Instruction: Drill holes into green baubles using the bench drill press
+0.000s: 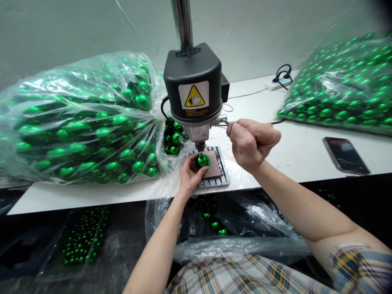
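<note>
At the centre of the frame, the left hand (190, 174) pinches a green ball (203, 160) between thumb and fingers beneath the drill press (193, 83), where a loose grip risks spinning it.

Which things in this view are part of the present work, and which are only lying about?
In the job:
drill, right hand on its lever
ball, in left hand
board beneath
left bag and right bag, probably

Lying about:
phone
power strip, perhaps; its use is unclear
</note>
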